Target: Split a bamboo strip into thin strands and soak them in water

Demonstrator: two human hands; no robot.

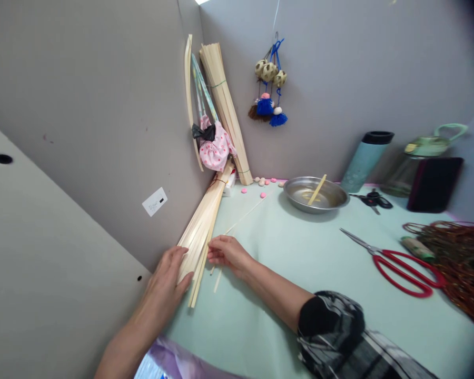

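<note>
A loose bundle of pale bamboo strips [201, 223] leans from the corner down onto the table. My left hand [168, 281] wraps round its lower end, thumb on the near side and fingers over the top. At the bundle's right edge, my right hand [229, 253] has its fingers bent and pinched together at a strip there; the fingertips are partly hidden. One thin strip [245, 216] lies slantwise on the table behind my right hand, and the end of a narrow strip [218, 281] shows below it.
A tied strip bundle [231, 116] and a pink dotted pouch [217, 150] stand in the corner. To the right are a metal bowl [294, 202], red-handled scissors [403, 271], a blue tumbler [365, 163], a dark phone [434, 184] and brown cord [462, 263]. Small ornaments [268, 71] hang on the wall.
</note>
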